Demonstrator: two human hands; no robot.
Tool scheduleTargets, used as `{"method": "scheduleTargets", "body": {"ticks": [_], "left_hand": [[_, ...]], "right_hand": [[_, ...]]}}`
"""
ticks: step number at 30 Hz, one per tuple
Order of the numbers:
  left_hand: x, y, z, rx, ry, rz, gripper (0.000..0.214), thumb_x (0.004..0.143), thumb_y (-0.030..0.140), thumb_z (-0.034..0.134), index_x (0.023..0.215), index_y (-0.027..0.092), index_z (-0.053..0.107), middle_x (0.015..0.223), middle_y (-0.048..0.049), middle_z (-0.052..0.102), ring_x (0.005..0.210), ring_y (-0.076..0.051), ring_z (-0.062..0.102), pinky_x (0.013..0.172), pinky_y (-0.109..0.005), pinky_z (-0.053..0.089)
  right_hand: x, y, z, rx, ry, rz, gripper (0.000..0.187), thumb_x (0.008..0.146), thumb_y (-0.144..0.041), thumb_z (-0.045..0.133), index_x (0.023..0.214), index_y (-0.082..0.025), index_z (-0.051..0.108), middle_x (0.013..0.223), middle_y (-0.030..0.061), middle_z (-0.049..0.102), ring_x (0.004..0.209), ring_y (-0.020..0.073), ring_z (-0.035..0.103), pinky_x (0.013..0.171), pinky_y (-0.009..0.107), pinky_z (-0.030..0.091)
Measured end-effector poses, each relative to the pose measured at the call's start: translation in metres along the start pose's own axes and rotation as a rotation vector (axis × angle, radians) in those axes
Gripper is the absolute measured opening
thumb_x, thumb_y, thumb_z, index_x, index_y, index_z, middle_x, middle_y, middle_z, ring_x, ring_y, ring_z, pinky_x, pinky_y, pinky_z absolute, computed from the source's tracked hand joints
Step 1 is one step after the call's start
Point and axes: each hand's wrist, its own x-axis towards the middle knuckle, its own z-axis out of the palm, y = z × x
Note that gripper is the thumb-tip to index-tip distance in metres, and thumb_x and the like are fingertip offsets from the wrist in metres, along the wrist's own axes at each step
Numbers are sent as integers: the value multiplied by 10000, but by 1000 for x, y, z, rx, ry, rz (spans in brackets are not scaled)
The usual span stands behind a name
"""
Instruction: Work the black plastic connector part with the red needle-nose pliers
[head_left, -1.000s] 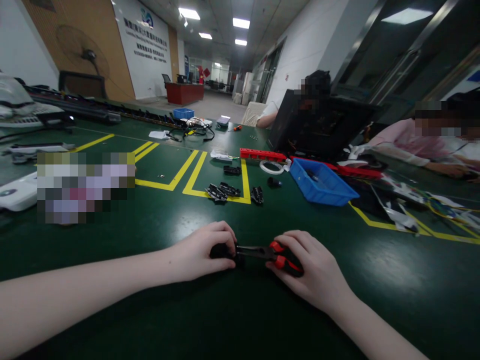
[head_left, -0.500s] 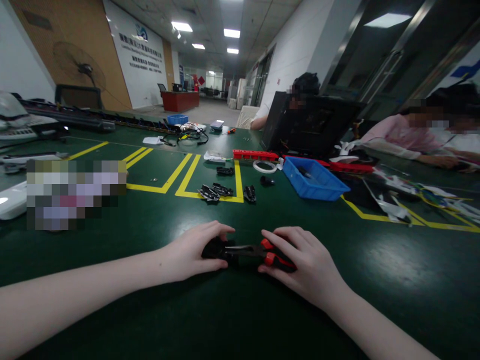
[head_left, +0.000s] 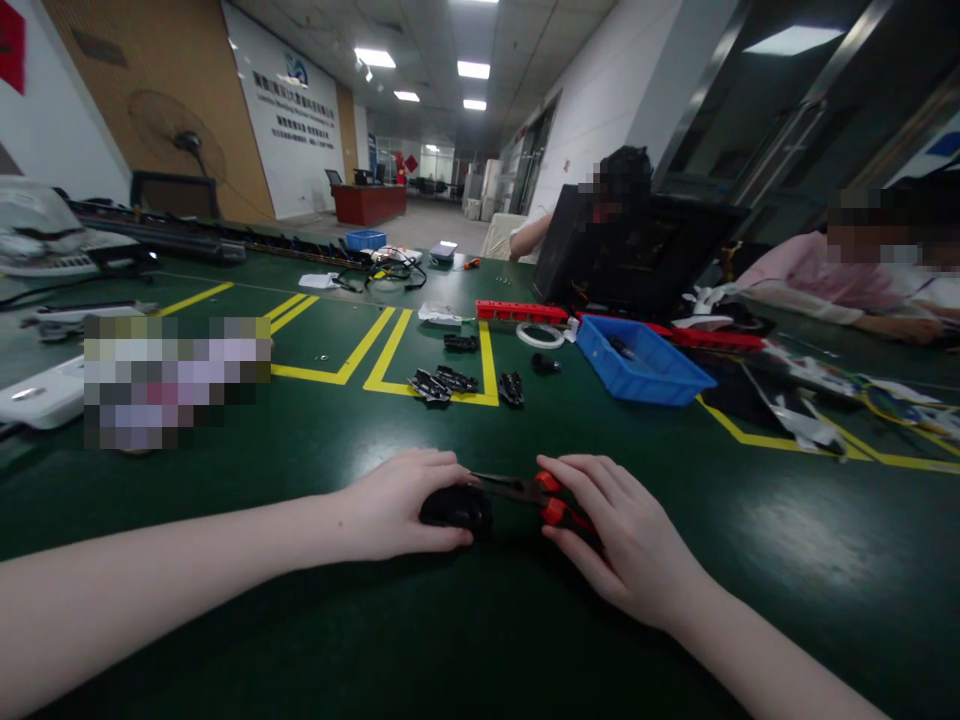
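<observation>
Wall sign (head_left: 295,110), Chinese characters (head_left: 294,97), "Technology" legible; rest blurred

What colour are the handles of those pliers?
Red and black; the pliers' handles show best in the head view, the only one.

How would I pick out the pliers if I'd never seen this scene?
On the green table, find the right hand, nearer the camera than the blue bin. It holds needle-nose pliers, their slim nose pointing toward the black part in the left hand. Red on the handles sets them apart from that part.
</observation>
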Motion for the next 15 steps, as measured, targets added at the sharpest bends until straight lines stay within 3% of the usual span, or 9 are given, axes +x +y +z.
{"method": "scheduleTargets", "body": {"ticks": [15], "left_hand": [[-5,3,-1,2,11,-18,290,802,344,697,1027,192,595,970,-22,634,893,-214,602,773,-336,446]], "right_hand": [[-1,6,-5,-65,78,-201,504,876,-410,591,1291,-136,508,1054,140,659,926,244,632,749,378,539]]}}
